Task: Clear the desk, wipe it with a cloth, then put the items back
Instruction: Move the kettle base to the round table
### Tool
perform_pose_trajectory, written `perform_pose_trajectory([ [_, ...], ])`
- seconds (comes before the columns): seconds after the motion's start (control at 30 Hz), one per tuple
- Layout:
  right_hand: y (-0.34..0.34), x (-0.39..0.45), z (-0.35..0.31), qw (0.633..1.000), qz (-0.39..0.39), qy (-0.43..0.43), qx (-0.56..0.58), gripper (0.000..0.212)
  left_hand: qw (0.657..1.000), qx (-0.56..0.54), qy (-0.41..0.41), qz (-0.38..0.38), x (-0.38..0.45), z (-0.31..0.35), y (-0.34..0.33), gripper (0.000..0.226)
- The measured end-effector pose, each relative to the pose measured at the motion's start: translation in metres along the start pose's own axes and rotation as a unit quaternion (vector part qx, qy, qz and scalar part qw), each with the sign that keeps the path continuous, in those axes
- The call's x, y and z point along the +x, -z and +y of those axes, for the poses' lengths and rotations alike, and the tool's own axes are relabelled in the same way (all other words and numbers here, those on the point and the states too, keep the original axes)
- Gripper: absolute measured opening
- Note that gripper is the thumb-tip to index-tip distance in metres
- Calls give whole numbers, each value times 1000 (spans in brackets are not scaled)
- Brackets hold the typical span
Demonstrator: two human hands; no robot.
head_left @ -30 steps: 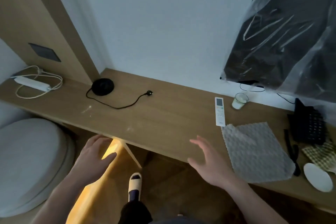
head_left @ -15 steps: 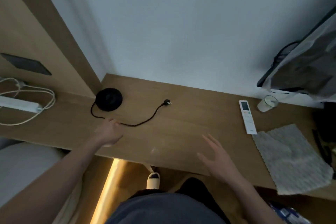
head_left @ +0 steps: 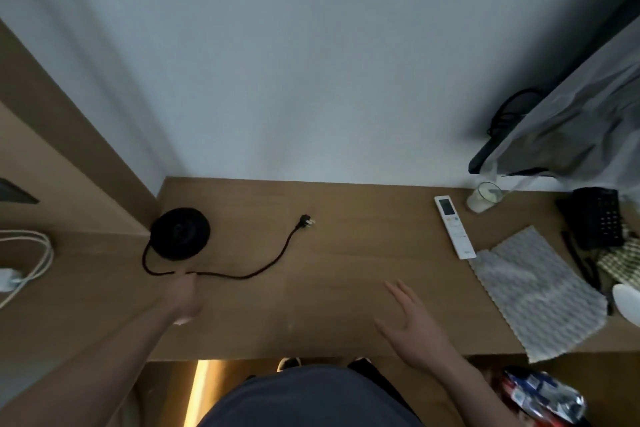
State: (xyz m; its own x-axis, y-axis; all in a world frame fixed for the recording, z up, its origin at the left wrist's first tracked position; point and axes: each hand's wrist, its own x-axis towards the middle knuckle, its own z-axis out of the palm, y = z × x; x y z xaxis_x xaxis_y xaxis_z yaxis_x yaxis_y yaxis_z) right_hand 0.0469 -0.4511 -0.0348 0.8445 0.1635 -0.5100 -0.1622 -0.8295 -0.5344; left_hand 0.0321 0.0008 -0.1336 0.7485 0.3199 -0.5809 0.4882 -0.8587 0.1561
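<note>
Two hands | left hand (head_left: 185, 298) grip unclear, at cord (head_left: 242, 274) | right hand (head_left: 415, 326) grip wide

On the desk (head_left: 346, 253), the kettle base (head_left: 180, 232) sits far left of the remote (head_left: 454, 227), its cord (head_left: 263, 269) trailing between them. The glass (head_left: 484, 197) stands just right of the remote; the cloth (head_left: 533, 291) lies before it, to the right.

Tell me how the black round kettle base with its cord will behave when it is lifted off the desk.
The black round kettle base looks flat and rigid, so it should lift level and is unlikely to roll. Its thin black cord lies in loose curves, so it is probably floppy and will trail. The unplugged plug may drag or swing.
</note>
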Motion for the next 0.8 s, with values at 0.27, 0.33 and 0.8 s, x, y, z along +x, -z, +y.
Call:
perform_pose_trajectory([
  [0.27,2,12,-26,997,49,51,44,65,940,-133,-135,283,-35,39,54,32],
  [0.33,5,15,-42,994,55,82,50,64,919,-165,-166,319,-46,57,75,30],
  [0.8,43,0,-163,958,100,212,164,80,815,-277,-365,356,-140,174,168,40],
])
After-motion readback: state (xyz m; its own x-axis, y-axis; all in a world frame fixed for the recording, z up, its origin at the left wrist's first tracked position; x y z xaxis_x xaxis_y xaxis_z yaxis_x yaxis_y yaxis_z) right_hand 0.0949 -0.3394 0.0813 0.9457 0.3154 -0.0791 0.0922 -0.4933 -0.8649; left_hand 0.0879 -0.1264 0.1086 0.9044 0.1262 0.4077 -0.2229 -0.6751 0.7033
